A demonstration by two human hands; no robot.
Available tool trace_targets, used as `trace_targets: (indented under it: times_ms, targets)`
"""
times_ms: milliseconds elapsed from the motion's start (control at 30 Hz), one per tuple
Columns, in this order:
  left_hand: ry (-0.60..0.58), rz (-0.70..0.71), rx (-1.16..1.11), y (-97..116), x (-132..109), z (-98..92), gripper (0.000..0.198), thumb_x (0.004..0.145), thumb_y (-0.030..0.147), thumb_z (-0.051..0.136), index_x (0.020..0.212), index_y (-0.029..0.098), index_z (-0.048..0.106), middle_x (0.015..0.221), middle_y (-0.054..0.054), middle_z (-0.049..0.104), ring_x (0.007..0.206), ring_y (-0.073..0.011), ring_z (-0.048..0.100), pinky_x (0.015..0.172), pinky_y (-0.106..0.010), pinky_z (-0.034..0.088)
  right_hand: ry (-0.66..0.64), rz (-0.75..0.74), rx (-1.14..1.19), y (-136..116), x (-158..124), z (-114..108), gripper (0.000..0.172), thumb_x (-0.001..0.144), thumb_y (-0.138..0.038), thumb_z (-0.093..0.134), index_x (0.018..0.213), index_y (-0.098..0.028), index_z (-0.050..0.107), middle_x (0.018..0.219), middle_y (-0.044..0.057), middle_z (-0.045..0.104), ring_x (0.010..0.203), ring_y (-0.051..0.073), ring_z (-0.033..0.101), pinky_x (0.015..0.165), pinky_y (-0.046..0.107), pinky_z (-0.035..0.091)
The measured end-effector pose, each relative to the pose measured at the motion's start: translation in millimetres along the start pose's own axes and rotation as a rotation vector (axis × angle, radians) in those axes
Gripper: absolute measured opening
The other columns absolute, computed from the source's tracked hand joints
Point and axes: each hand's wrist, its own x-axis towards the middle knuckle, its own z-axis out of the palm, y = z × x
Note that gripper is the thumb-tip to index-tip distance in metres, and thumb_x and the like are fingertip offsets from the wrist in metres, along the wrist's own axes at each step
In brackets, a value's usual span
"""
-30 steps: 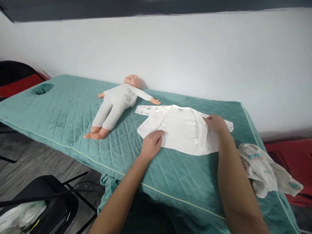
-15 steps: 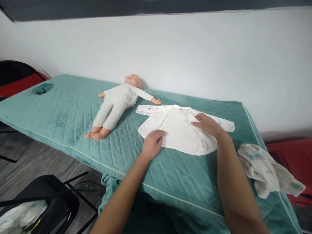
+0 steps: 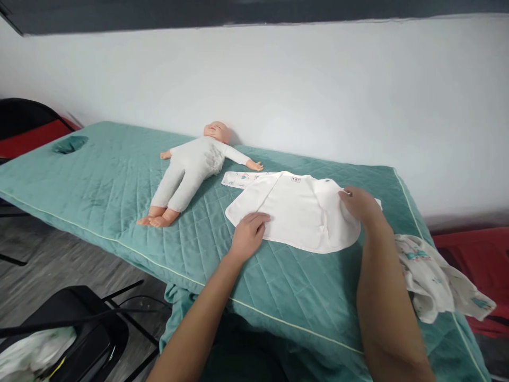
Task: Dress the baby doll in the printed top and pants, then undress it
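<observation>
A white baby top (image 3: 294, 212) lies flat on the teal quilted table cover (image 3: 119, 180). My left hand (image 3: 248, 236) rests on its near left hem with the fingers curled down, pressing the cloth. At the garment's right side my right hand (image 3: 358, 204) lies fingers down on the cloth. A patterned sleeve (image 3: 238, 179) sticks out from under the top at its far left. A baby doll (image 3: 191, 167) in a pale suit lies on its back to the left of the garment.
A crumpled patterned garment (image 3: 433, 278) lies at the table's right edge. A black chair (image 3: 79, 329) with a bag on it stands at the lower left. Red cushions (image 3: 473, 254) sit at the right. A white wall runs behind the table.
My right hand slid left across the top, then back to its right side, and the right part of the cloth now lies smoother. My left hand stayed put.
</observation>
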Motion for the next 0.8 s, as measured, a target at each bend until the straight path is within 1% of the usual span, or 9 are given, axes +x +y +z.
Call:
trace_targets:
  times_ms: [100,200,300,400,500,600,700,733,800]
  targets:
    - [0.005,0.005,0.003,0,1,-0.1,0.03,0.091,0.007,0.048,0.105,0.02,0.07,0.112,-0.003,0.075,0.108,-0.0199,0.066,0.099,-0.041,0.054,0.032,0.109,0.026,10,2,-1,0.045,0.095,-0.043,0.037,0.115,-0.018,0.069,0.123,0.018,0.069,0.113,0.035,0.063,0.091,0.043,0.048]
    - [0.006,0.011,0.01,1,1,-0.5,0.029,0.091,0.007,0.048,0.105,0.02,0.07,0.112,-0.003,0.075,0.108,-0.0197,0.066,0.098,-0.041,0.054,-0.006,0.132,0.043,13,0,-1,0.044,0.093,-0.047,0.041,0.111,-0.019,0.069,0.123,0.017,0.069,0.112,0.036,0.064,0.09,0.044,0.049]
    - [-0.002,0.011,0.017,2,1,-0.9,0.029,0.09,0.006,0.049,0.104,0.021,0.07,0.112,-0.004,0.075,0.108,-0.0197,0.067,0.098,-0.041,0.054,-0.126,0.087,0.104,18,-3,-1,0.046,0.09,-0.056,0.049,0.111,-0.019,0.067,0.122,0.014,0.07,0.106,0.031,0.067,0.085,0.039,0.051]
    - [-0.006,0.005,0.02,3,1,-1.2,0.03,0.089,0.006,0.049,0.104,0.021,0.07,0.112,-0.004,0.075,0.107,-0.0196,0.067,0.098,-0.041,0.055,-0.258,0.007,0.203,30,-7,-5,0.06,0.082,-0.061,0.062,0.124,-0.019,0.061,0.125,0.013,0.069,0.104,0.028,0.068,0.083,0.034,0.053]
    - [-0.003,0.005,0.023,3,2,-1.3,0.03,0.089,0.005,0.048,0.103,0.021,0.07,0.111,-0.004,0.075,0.107,-0.0195,0.067,0.098,-0.041,0.055,-0.388,-0.058,0.28,41,-14,-13,0.071,0.076,-0.055,0.07,0.135,-0.02,0.055,0.135,0.014,0.065,0.113,0.028,0.066,0.086,0.032,0.054]
    - [-0.003,0.002,0.023,4,2,-1.6,0.031,0.088,0.005,0.048,0.103,0.02,0.07,0.111,-0.004,0.075,0.107,-0.0195,0.067,0.098,-0.041,0.055,-0.483,0.003,0.286,43,-21,-21,0.076,0.077,-0.048,0.07,0.144,-0.02,0.047,0.144,0.016,0.057,0.114,0.03,0.066,0.077,0.033,0.058]
    - [-0.003,0.002,0.022,5,3,-2.0,0.03,0.088,0.005,0.048,0.103,0.02,0.07,0.111,-0.004,0.075,0.107,-0.0195,0.067,0.098,-0.04,0.055,-0.476,0.052,0.227,42,-23,-24,0.076,0.078,-0.045,0.069,0.146,-0.019,0.046,0.147,0.019,0.054,0.108,0.031,0.068,0.071,0.035,0.06]
    - [-0.003,0.004,0.022,5,3,-2.0,0.03,0.089,0.005,0.048,0.103,0.02,0.07,0.11,-0.004,0.075,0.106,-0.0194,0.067,0.098,-0.04,0.055,-0.467,0.055,0.209,42,-23,-24,0.074,0.078,-0.045,0.068,0.145,-0.019,0.048,0.145,0.019,0.056,0.104,0.03,0.07,0.07,0.035,0.06]
    - [-0.004,0.001,0.019,6,3,-2.2,0.03,0.089,0.006,0.048,0.103,0.02,0.07,0.11,-0.004,0.075,0.107,-0.0192,0.067,0.098,-0.04,0.054,-0.391,0.025,0.171,45,-20,-21,0.066,0.08,-0.045,0.066,0.139,-0.019,0.053,0.132,0.018,0.066,0.091,0.028,0.073,0.066,0.036,0.06]
